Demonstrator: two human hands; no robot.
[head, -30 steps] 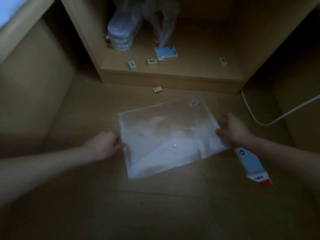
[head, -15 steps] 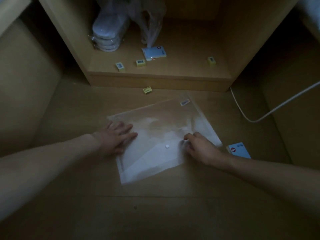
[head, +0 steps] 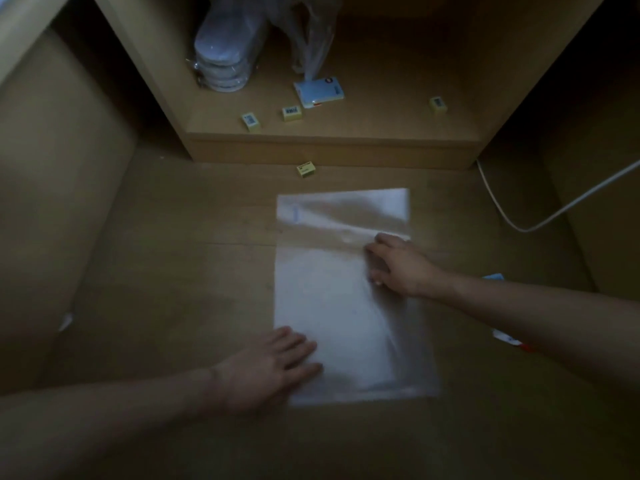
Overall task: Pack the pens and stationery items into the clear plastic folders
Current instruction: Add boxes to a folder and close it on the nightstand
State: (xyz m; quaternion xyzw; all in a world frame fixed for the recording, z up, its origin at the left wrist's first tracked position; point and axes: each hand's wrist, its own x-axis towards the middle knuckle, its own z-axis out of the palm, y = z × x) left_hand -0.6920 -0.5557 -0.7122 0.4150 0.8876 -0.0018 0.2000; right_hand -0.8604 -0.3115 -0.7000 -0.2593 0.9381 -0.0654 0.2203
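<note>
A clear plastic folder point(head: 332, 306) lies flat on the wooden floor, long side pointing away from me, its flap point(head: 343, 209) folded open at the far end. My left hand point(head: 273, 368) presses flat on the folder's near left corner, fingers spread. My right hand point(head: 398, 265) rests on the right edge at the flap's fold, fingers curled on the plastic. A small yellow box point(head: 306, 169) lies on the floor beyond the folder. Three more yellow boxes point(head: 291, 113) and a white-blue packet point(head: 320, 90) sit on the low shelf.
The low wooden shelf point(head: 329, 147) also holds a stack of wrapped white items point(head: 225, 60) and a clear bag point(head: 311, 39). A white cable point(head: 540, 220) curves along the floor at right. A blue-white-red box point(head: 505, 337) is partly hidden behind my right forearm.
The folder has been turned from lying crosswise to pointing away from me, and its flap is now open. My left hand moved to the near corner; my right hand moved to the flap's fold.
</note>
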